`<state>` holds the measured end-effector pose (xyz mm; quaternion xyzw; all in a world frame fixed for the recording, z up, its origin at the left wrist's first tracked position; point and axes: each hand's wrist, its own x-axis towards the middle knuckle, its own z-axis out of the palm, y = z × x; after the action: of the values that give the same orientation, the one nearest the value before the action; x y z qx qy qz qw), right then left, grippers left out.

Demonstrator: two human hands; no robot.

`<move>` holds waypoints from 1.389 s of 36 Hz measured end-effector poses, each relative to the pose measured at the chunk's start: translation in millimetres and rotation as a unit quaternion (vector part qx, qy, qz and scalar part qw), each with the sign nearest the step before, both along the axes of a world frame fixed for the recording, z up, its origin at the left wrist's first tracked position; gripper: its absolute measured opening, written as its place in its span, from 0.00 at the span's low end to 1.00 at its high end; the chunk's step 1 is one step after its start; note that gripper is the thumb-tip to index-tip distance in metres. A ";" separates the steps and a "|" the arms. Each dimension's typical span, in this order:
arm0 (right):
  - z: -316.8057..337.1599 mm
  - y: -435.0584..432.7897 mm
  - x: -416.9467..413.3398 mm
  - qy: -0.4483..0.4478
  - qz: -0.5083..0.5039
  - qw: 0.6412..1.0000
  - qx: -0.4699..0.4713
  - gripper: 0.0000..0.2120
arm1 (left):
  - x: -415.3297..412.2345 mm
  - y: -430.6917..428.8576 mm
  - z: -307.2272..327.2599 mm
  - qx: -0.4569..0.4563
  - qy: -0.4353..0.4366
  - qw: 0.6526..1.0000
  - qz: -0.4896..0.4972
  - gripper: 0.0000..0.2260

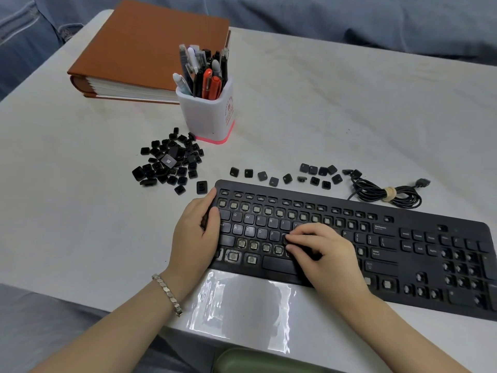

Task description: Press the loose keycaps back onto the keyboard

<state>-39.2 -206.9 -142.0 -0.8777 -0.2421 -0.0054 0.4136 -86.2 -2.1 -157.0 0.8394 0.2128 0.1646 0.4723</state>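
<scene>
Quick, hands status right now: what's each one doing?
Left hand: closed, gripping the keyboard at its left end.
Right hand: open, pressing a keycap down just right of F, holding nothing.

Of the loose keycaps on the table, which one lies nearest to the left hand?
The lone keycap beside the far left corner of the keyboard, just beyond the left hand. The pile and the row of keycaps lie farther off.
</scene>
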 end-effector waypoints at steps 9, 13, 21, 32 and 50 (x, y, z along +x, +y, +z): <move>-3.7 -0.4 2.8 -0.008 0.004 1.000 0.012 0.07 | 0.4 0.7 -0.8 0.009 -0.001 1.000 -0.002 0.16; -3.8 2.5 4.9 -0.024 0.009 1.000 0.013 0.06 | 0.2 0.4 -0.7 0.002 0.000 1.000 0.000 0.17; -2.8 -2.4 8.7 -0.106 0.060 0.991 -0.046 0.05 | 0.2 -0.1 -0.1 -0.003 0.002 1.000 0.000 0.17; 2.0 -15.7 8.3 -0.177 0.113 0.969 -0.132 0.10 | 0.2 0.0 -1.5 0.008 -0.001 1.000 -0.001 0.17; 30.1 -12.8 -3.2 0.185 0.044 0.981 -0.037 0.20 | -0.8 -4.0 5.2 0.040 0.029 0.999 -0.020 0.18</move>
<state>-42.4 -219.7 -111.9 -0.8668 -0.1995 0.1842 0.4183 -87.0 -6.1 -151.8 0.8661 0.2026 0.1394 0.4351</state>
